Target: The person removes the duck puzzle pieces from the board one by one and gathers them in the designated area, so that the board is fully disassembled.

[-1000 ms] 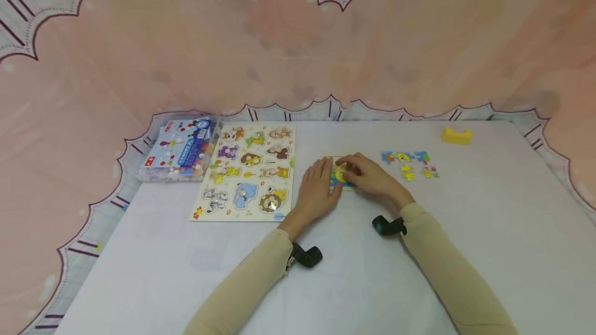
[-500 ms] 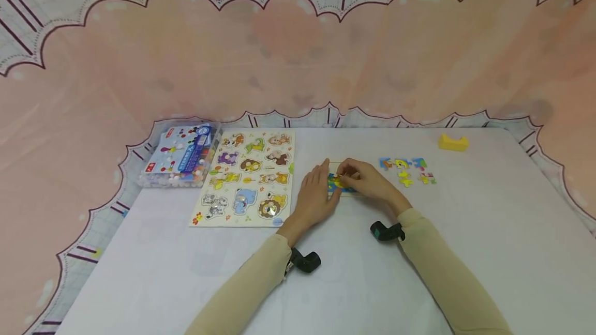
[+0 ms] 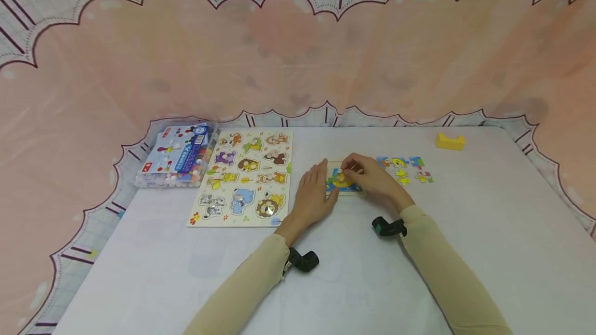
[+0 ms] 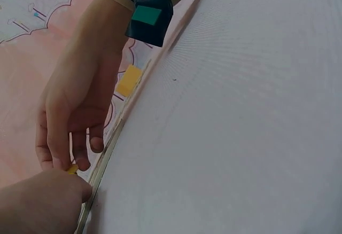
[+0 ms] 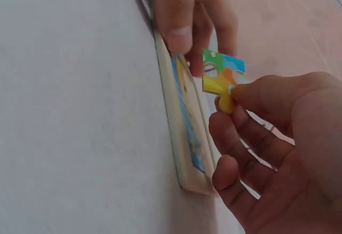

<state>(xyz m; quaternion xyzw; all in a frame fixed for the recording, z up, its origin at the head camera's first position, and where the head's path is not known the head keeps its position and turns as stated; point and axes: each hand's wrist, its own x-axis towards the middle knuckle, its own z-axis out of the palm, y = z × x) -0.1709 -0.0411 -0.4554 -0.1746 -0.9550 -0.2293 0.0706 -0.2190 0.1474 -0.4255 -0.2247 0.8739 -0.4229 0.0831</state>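
A small wooden jigsaw puzzle board [image 5: 169, 111] with a blue and yellow picture lies on the white table. My left hand [image 3: 311, 196] rests along its left side, fingers stretched out. Thumb and fingers of my right hand [image 3: 374, 179] pinch a jigsaw piece [image 5: 214, 85] coloured green, blue and yellow. In the right wrist view this piece is held tilted above the board, apart from it. Part of the board's upper right is hidden behind the right hand in the head view.
Several loose jigsaw pieces [image 3: 401, 173] lie to the right of the board. A yellow block [image 3: 449, 142] stands farther back. On the left are an animal puzzle board [image 3: 239, 180] and a clear plastic box [image 3: 176, 155] of small coloured parts. A patterned curtain [image 3: 298, 66] hangs behind.
My right hand has drawn slightly right and off the board with the jigsaw piece, uncovering more of the picture. My left hand stays put. The head view has shifted a little.
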